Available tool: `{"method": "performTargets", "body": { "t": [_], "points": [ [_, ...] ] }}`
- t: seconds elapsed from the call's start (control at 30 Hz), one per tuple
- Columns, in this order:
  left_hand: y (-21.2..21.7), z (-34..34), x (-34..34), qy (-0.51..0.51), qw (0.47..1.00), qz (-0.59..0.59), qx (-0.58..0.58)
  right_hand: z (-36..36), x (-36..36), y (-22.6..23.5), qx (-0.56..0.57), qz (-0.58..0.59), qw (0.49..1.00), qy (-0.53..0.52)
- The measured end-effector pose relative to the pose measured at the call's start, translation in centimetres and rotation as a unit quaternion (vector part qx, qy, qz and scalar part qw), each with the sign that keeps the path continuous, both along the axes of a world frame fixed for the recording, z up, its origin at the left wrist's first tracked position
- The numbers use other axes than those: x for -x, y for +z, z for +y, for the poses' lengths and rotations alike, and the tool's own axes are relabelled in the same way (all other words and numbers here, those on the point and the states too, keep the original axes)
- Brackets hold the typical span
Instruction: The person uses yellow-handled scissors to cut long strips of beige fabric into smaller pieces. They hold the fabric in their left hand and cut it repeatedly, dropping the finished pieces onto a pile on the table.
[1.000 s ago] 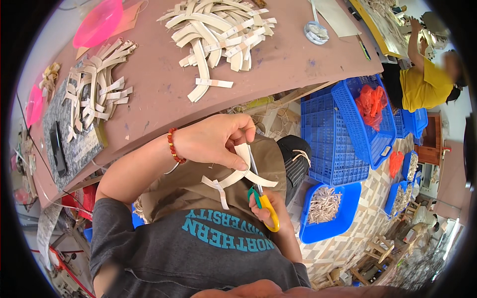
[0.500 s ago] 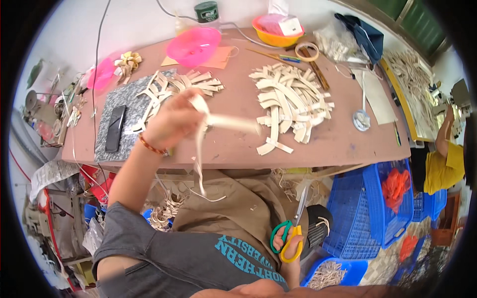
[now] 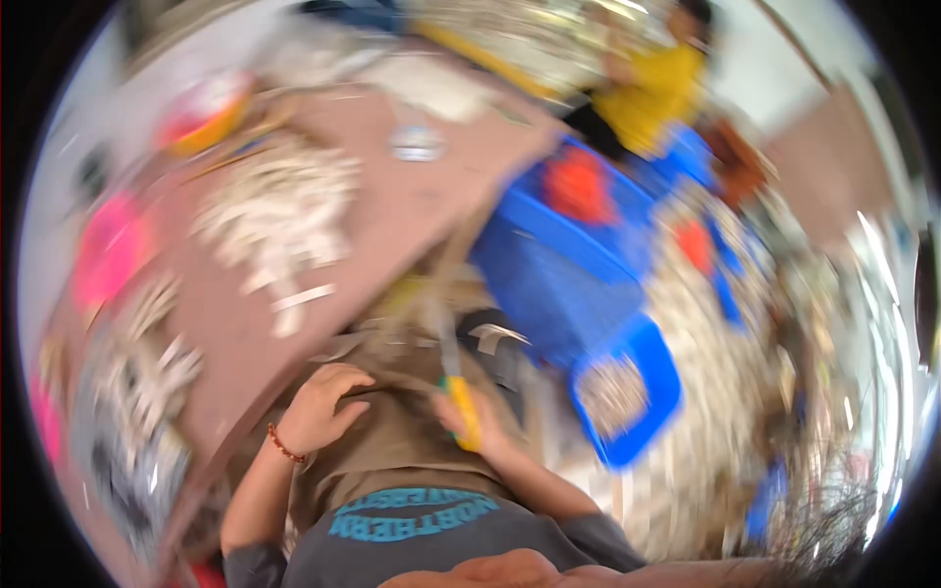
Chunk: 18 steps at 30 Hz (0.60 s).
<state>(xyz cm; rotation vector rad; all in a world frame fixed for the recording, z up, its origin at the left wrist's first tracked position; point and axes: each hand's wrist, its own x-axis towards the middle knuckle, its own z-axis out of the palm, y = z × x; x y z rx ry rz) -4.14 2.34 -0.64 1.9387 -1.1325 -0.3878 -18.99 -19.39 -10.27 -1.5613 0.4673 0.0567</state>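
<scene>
My left hand (image 3: 328,404), with a beaded bracelet at its wrist, hangs over my brown-covered lap beside the table edge. Its thumb stands apart from the curved fingers, and nothing shows between them. To its right, my right hand (image 3: 478,423) is closed around the handles of a pair of scissors (image 3: 460,400). Their blades point away from me, blurred by motion. A pile of pale cut strips (image 3: 284,211) lies on the table beyond my left hand, and a second heap of strips (image 3: 147,367) sits farther left.
Blue plastic crates (image 3: 559,269) stand right of the table (image 3: 402,211), one holding a red bag (image 3: 578,186). A blue bin (image 3: 655,397) with small pale pieces is nearer me. A person in yellow (image 3: 652,93) is beyond. Pink and orange bowls are on the table's far side.
My view has swung to the right and is blurred. My left hand has come down from over the table to my lap, and the pale strip it held is gone from it.
</scene>
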Motion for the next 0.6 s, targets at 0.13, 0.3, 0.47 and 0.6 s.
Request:
{"method": "performTargets", "body": {
  "t": [0.13,0.3,0.47,0.6],
  "points": [
    [-12.7,-10.7,-1.4,-0.063,0.958,-0.202,-0.194,0.6,2.2,1.9,0.187,-0.016,0.972,-0.142],
    [-21.0,-16.8,-1.7,-0.348,0.787,-0.147,-0.488,1.1,5.0,4.4,0.262,0.008,0.949,-0.172],
    [-25.7,-17.3,-3.7,-0.399,0.837,-0.086,-0.365,3.3,4.8,5.7,0.271,0.024,0.926,-0.262],
    [-21.8,-17.5,-4.2,-0.317,0.893,-0.089,-0.307,4.4,3.9,6.9,0.342,0.042,0.892,-0.292]
  ]
}}
